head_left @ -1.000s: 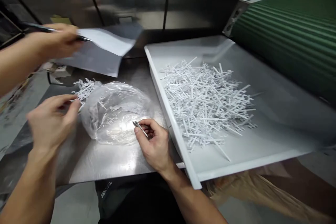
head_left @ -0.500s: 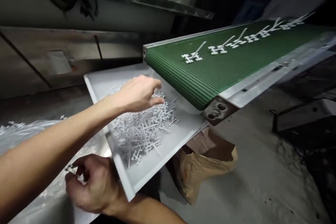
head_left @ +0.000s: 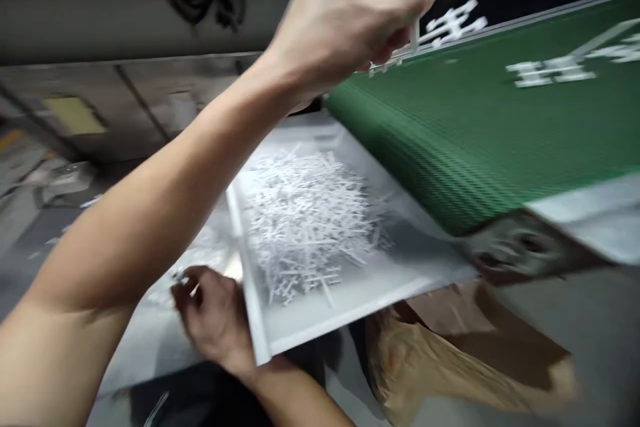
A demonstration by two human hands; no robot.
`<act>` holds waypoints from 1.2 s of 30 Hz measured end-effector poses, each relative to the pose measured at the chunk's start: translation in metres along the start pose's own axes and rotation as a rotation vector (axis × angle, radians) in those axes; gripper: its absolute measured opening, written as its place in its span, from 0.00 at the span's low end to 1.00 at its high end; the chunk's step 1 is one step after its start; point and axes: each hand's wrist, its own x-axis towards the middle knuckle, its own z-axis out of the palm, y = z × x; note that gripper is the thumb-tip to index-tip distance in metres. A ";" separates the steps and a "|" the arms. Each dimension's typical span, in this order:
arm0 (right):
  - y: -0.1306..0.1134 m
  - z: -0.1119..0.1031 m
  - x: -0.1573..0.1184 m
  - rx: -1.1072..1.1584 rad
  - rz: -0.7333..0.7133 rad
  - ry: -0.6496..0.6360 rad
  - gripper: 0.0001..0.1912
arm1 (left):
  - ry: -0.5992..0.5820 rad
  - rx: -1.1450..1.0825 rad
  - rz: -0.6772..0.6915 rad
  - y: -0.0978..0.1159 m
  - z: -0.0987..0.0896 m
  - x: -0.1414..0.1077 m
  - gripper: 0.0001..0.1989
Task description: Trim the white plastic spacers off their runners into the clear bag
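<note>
A: Where's the piece?

B: Up in the left hand (head_left: 367, 23), which is raised high by the far edge of the belt (head_left: 480, 127). The fingers are pinched narrow around thin white stems. One piece (head_left: 456, 23) seems to run out of that grip, its stem slanting up and to the right, the branched end outermost. There may be more than one; blur hides it.

A: And the other hand?

B: The right hand (head_left: 215, 317) is low, just left of the tray (head_left: 254, 307), over the surface (head_left: 150, 340). Its fingers are curled close around a small tool (head_left: 177, 273), too smeared to name. The piece lies well away from it, up and to the right, with the left forearm and the tray between.

A: Which hand is nearer the belt's load?

B: The left. The next sprue (head_left: 550, 71) lies flat on the belt, right of that hand and a little lower, branched end leftward, stem pointing up and right. The right hand is nearer the pile (head_left: 305, 220), just across the tray wall.

A: Any writing?

B: None I can read. There's a yellow note (head_left: 75, 115) on the metal panel, but no lettering shows on it.
</note>
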 end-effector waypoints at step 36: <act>-0.009 -0.008 0.018 0.055 0.078 0.040 0.08 | 0.134 -0.567 -0.608 -0.071 -0.179 -0.337 0.04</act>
